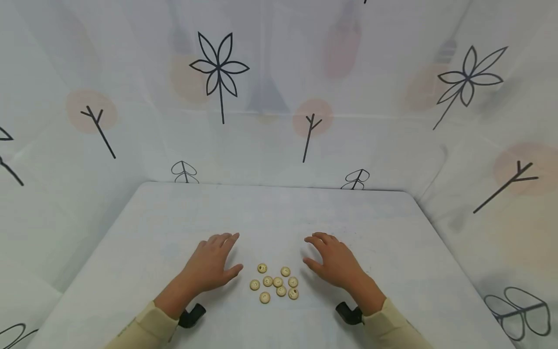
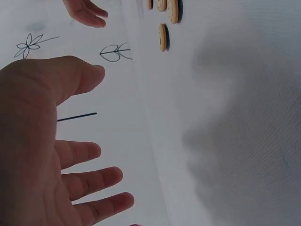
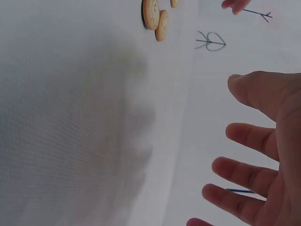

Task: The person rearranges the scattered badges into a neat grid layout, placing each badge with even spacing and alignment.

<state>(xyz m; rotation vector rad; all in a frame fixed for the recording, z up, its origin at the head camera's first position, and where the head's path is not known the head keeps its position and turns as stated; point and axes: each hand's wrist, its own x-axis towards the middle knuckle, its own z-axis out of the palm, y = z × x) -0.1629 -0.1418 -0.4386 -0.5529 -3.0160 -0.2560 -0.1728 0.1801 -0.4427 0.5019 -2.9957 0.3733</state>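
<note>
open table point(image 1: 279, 208) beyond, buttons point(image 1: 275, 283) between hands

Eight small round wooden buttons point(image 1: 276, 282), pale tan and each pierced with tiny holes, lie flat in a loose cluster near the front edge of the white bench point(image 1: 279, 208), some touching, none stacked.

Your forearms run off the bottom edge of the head view, sleeves cut short. Marks on the wooden buttons point(image 1: 276, 283) are too small to read there. In the left wrist view your left hand point(image 2: 42, 150) is cropped by the left and bottom edges, and the buttons at the top edge are partly cut off. In the right wrist view your right hand point(image 3: 268, 160) is cropped at the right and bottom.
</note>
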